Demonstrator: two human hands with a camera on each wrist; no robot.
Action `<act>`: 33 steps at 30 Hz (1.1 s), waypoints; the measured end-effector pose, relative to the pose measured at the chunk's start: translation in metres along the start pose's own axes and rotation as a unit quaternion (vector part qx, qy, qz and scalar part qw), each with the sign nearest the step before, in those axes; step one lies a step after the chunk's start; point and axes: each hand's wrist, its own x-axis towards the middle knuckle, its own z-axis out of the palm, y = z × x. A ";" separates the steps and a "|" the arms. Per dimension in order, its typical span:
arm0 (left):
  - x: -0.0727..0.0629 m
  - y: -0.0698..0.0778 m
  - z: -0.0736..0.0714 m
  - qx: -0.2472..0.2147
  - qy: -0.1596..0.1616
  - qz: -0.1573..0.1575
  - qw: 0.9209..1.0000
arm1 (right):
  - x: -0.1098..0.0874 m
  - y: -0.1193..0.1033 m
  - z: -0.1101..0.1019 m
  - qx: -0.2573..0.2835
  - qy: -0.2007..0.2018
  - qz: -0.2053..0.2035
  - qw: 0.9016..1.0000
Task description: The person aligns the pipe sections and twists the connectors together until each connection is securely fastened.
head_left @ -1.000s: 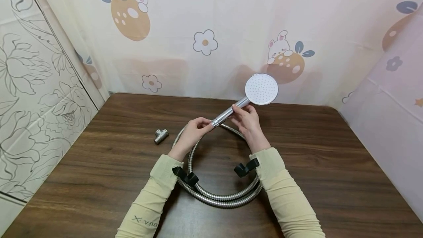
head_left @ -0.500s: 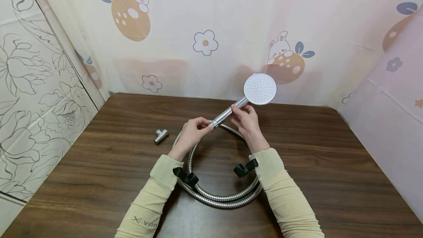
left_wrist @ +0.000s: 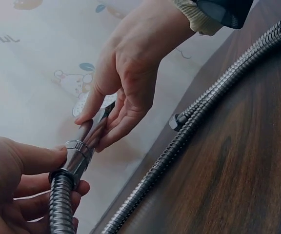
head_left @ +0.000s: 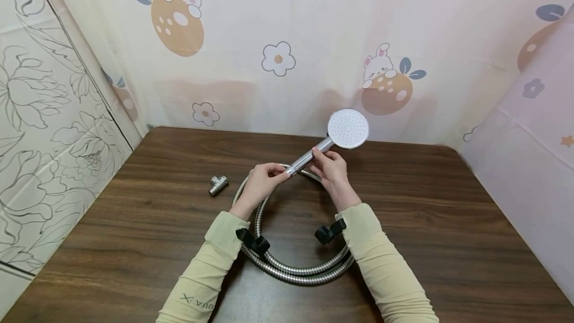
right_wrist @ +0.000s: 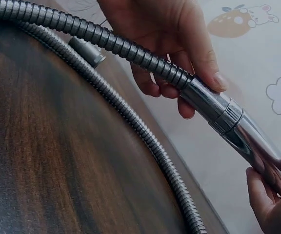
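Observation:
A shower head with a white round face and chrome handle is held tilted above the table. My right hand grips its handle between thumb and fingers. At the handle's lower end, my left hand pinches the chrome end nut of a ribbed metal shower hose. In the right wrist view the nut meets the handle end, in line with it. The rest of the hose lies coiled under both hands. Its other end, with a small hex nut, shows in the left wrist view.
A small chrome T-shaped fitting lies on the wooden table, left of the hose coil. A patterned curtain hangs behind the table's back edge, with more patterned cloth at both sides.
The shower head has dipped a little lower and to the left, with my right hand moving along with it. My left hand stays at the hose nut, slightly lower.

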 end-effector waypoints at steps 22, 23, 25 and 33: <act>0.001 -0.006 -0.003 0.007 -0.027 -0.018 0.999 | -0.009 0.018 0.008 0.016 -0.036 0.015 0.999; 0.001 -0.006 -0.004 0.007 -0.028 -0.018 0.999 | -0.010 0.018 0.008 0.017 -0.033 0.015 0.999; 0.001 -0.006 -0.004 0.011 -0.029 -0.021 0.999 | -0.011 0.019 0.009 0.018 -0.026 0.016 0.999; 0.000 -0.004 -0.005 0.005 -0.040 -0.038 0.998 | -0.011 0.023 0.009 0.008 -0.026 0.017 0.999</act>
